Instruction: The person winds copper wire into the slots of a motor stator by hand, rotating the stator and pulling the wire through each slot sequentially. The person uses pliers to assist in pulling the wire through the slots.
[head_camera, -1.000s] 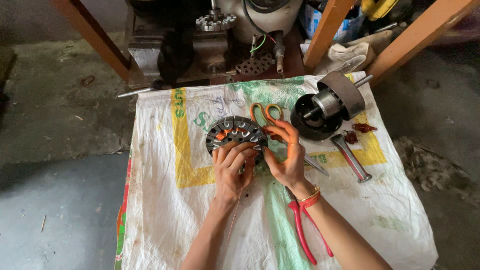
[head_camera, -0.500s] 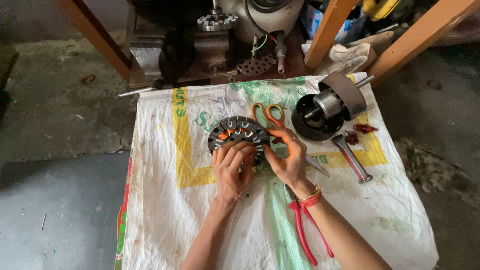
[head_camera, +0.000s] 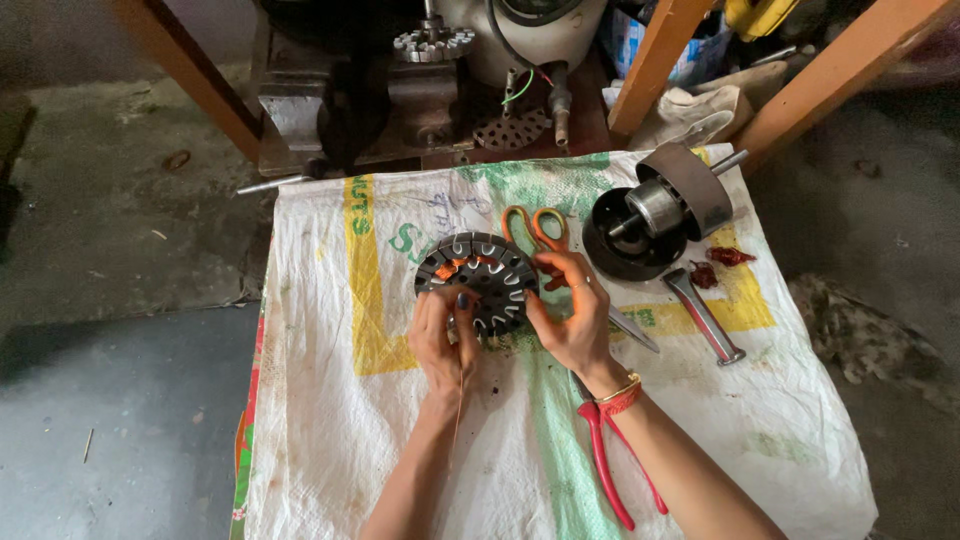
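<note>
A round dark metal stator (head_camera: 482, 275) with slots and copper windings lies on a white woven sack (head_camera: 400, 430). My left hand (head_camera: 440, 335) pinches its near edge, fingers pressed into a slot, with a thin copper wire trailing down toward my wrist. My right hand (head_camera: 570, 310) grips the stator's right side. Orange-handled scissors (head_camera: 535, 228) lie just beyond the stator, their blades running under my right hand.
A rotor with a shaft and dark cup (head_camera: 650, 215) sits at the right. A metal tool (head_camera: 703, 315) and scraps of copper wire (head_camera: 728, 256) lie near it. Red-handled pliers (head_camera: 610, 465) rest by my right forearm. Machinery (head_camera: 440, 70) and wooden legs (head_camera: 655, 60) stand behind.
My left hand's fingers have shifted slightly along the stator's near edge. The stator and my right hand stay almost where they were.
</note>
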